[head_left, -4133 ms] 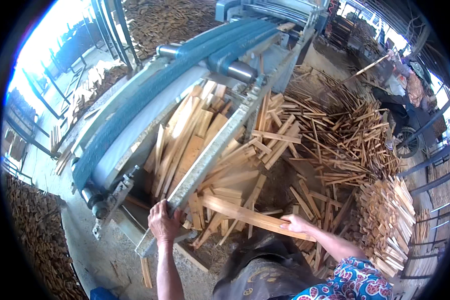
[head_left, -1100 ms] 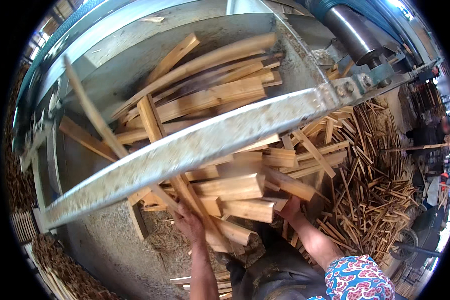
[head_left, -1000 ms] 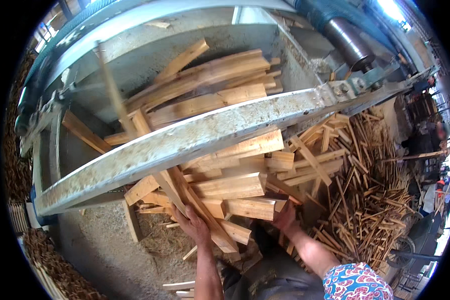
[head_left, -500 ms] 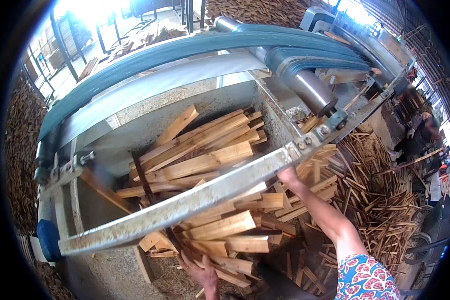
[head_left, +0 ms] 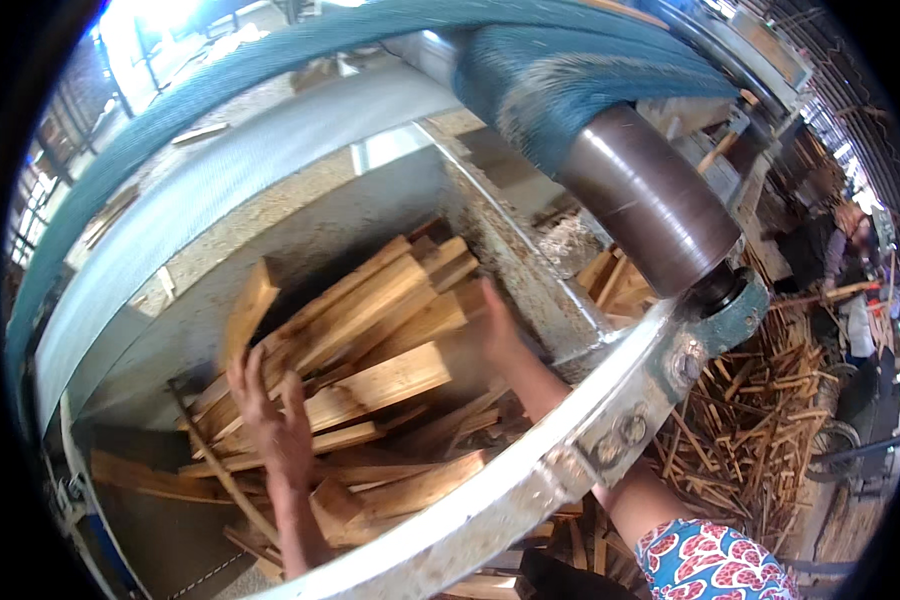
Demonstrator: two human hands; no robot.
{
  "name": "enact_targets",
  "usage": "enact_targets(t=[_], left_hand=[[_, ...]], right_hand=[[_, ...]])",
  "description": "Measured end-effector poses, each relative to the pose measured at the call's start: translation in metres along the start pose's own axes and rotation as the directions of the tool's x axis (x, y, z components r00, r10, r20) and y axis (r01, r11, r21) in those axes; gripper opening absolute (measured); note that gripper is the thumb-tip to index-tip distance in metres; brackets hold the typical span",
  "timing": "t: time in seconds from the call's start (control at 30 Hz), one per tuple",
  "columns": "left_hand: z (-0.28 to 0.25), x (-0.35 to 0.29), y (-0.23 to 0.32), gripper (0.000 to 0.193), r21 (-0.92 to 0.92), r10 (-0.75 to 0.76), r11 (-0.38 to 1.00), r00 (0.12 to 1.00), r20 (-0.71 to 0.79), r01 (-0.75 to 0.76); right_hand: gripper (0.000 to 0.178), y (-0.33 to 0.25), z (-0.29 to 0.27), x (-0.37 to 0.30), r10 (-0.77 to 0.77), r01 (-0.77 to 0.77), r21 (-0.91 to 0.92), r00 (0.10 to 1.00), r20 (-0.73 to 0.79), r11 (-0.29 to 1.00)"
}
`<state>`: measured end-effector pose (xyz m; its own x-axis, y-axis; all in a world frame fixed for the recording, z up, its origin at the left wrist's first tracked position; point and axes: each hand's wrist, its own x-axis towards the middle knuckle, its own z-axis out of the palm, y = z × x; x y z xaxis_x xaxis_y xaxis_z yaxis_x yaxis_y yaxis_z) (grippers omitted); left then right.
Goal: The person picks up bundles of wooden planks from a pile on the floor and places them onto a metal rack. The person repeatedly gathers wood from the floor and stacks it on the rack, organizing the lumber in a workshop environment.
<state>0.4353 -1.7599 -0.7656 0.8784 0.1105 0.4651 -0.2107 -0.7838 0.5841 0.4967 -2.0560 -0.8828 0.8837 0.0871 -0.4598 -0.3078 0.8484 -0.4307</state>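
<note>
A pile of sawn wood strips [head_left: 370,310] lies inside a metal bin under the machine frame. My left hand [head_left: 275,415] is over the left part of the pile with its fingers spread, next to a short wood piece [head_left: 247,310] that sticks up at a slant. At the right ends of the strips is my right hand [head_left: 500,335], blurred, its fingers stretched out along the cut ends. Both arms reach in past the curved metal rail [head_left: 510,490], which hides part of the right forearm. A thin dark strip [head_left: 220,465] leans beside my left wrist.
Above the bin run a wide blue-green belt [head_left: 270,60] and a large steel roller [head_left: 655,200]. The bin's metal side wall [head_left: 520,250] rises right of the pile. Scattered wood sticks [head_left: 750,440] cover the ground at right. Another person [head_left: 830,245] is farther off.
Both hands have moved from below the rail up into the bin, onto the wood pile. My view has come closer, so the roller and rail look larger.
</note>
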Motion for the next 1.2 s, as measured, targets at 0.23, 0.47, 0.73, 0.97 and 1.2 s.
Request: enact_targets(t=[0.23,0.47,0.73,0.97,1.2], left_hand=[[0.034,0.033,0.004,0.031,0.202,0.053,0.978,0.998,-0.04,-0.044],[0.096,0.008,-0.002,0.06,0.456,0.102,0.881,0.992,0.074,-0.125],[0.047,-0.018,-0.002,0.054,0.334,0.187,0.914,0.969,0.161,-0.231],[-0.015,-0.166,-0.01,0.049,0.123,0.024,0.989,0.924,0.381,-0.076],[-0.029,-0.293,0.038,0.044,0.165,0.137,0.963,0.917,0.376,-0.212]], right_hand=[[0.049,-0.01,-0.002,0.022,0.044,-0.06,-0.196,0.995,-0.084,0.979],[0.037,-0.018,-0.007,0.001,-0.011,-0.019,-0.219,0.991,-0.136,0.976],[0.041,0.037,-0.017,-0.08,-0.242,0.248,0.009,0.937,0.251,0.969],[0.046,0.13,-0.086,-0.252,0.035,-0.049,-0.023,0.913,-0.406,0.999],[0.038,0.19,-0.178,-0.328,-0.004,0.081,0.404,0.982,-0.189,0.911]])
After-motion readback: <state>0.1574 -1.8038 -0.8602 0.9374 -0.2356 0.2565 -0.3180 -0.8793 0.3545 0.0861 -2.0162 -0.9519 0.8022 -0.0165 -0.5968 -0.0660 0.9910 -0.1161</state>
